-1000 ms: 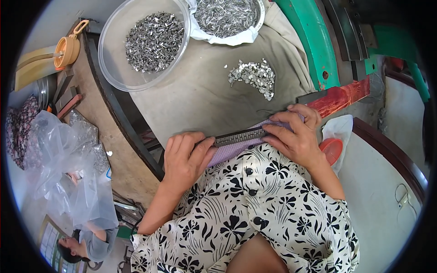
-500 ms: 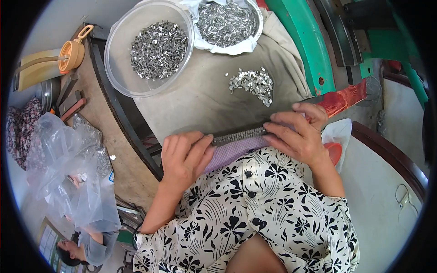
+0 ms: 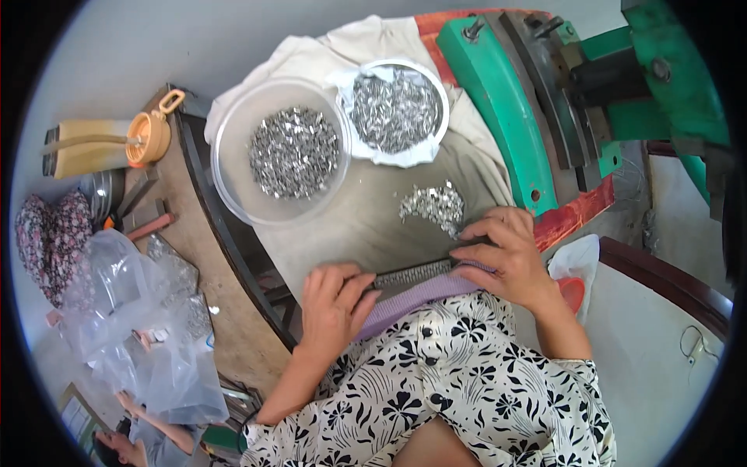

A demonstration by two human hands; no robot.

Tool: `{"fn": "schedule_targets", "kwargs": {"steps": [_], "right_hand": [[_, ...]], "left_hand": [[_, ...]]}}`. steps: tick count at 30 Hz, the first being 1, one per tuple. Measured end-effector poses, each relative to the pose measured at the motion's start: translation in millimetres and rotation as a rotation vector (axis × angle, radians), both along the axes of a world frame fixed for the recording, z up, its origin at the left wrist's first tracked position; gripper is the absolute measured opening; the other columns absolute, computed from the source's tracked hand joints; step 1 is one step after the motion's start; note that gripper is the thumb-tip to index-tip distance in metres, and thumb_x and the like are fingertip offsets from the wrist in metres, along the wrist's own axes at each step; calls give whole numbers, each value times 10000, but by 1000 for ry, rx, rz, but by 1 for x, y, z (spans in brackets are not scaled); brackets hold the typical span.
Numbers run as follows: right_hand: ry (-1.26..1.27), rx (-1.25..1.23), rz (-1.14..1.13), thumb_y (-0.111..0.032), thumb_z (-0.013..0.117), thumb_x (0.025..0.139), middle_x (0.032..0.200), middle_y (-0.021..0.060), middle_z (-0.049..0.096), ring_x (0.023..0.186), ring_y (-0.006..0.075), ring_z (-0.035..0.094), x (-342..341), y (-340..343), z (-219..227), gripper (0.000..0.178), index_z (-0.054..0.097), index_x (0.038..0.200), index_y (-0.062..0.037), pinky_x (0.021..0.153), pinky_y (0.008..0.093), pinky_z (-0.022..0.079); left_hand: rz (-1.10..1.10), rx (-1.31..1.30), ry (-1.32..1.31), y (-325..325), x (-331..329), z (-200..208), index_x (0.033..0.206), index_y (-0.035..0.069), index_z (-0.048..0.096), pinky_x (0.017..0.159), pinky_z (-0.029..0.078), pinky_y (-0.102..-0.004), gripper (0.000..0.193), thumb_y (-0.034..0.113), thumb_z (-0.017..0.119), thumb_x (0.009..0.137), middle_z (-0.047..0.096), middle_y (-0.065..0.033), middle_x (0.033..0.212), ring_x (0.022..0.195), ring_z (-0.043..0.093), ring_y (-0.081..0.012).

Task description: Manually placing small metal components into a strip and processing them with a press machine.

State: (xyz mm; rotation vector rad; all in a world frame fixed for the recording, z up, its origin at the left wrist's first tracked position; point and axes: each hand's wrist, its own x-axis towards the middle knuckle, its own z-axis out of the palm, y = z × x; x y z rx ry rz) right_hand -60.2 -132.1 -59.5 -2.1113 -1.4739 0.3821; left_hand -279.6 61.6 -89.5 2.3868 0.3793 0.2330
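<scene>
A narrow dark strip (image 3: 416,275) packed with rows of small metal pieces lies along the table's near edge. Against its near side runs a folded purple checked cloth (image 3: 401,305). My left hand (image 3: 333,305) grips the strip's left end, thumb and fingers curled around it. At the other end, my right hand (image 3: 504,255) is closed over the strip and the cloth, and its fingers hide that end. Just beyond it, a loose pile of small shiny metal pieces (image 3: 436,206) is spread on the grey cloth (image 3: 362,229).
A clear plastic tub (image 3: 226,183) and a white lined bowl (image 3: 443,101), both full of small metal parts, stand behind. A green machine (image 3: 498,117) is at right. Plastic bags (image 3: 148,342) and an orange-lidded container (image 3: 149,140) sit left. Another person (image 3: 152,436) is at lower left.
The view has shifted, so the tub, bowl and machine appear lower. My right hand's fingers have drawn closer together. Both hands stay at the strip's ends.
</scene>
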Motion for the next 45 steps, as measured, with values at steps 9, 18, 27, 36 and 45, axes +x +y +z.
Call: {"fn": "schedule_targets", "kwargs": {"steps": [9,18,27,36,45], "right_hand": [[-36,196,-18,-52,764,764,865,79,665,806,258,653,59,93,15,182,746,945,-59,704,358,522],[-259,-58,348,-103,692,770,831,81,645,867,280,655,71,151,-8,124,724,887,-74,791,406,519],[-238,-60,305,-89,675,759,806,124,648,803,328,658,68,166,-11,83,687,817,-31,746,445,522],[355,-73,54,-81,774,785,784,64,715,690,107,650,79,151,-9,150,735,908,-2,654,265,524],[1123,148,-314,-99,748,857,751,-25,655,611,38,527,79,137,12,99,735,927,-31,551,200,406]], "left_hand": [[-30,-46,57,-1,4,13,1065,72,691,803,462,-399,356,184,808,748,612,-81,1035,967,583,-293],[-8,-82,-99,2,20,17,1085,59,685,751,496,-394,339,119,787,767,609,-93,1001,874,601,-294],[-75,-117,-197,0,48,28,1079,44,689,728,504,-377,338,69,788,758,623,-101,996,862,608,-284],[-7,37,-388,23,83,52,1064,24,669,767,523,-390,273,10,720,796,647,-107,1001,879,636,-300],[172,40,-257,55,152,62,1125,-18,623,766,540,-425,303,39,704,838,695,-204,978,906,688,-366]]}}
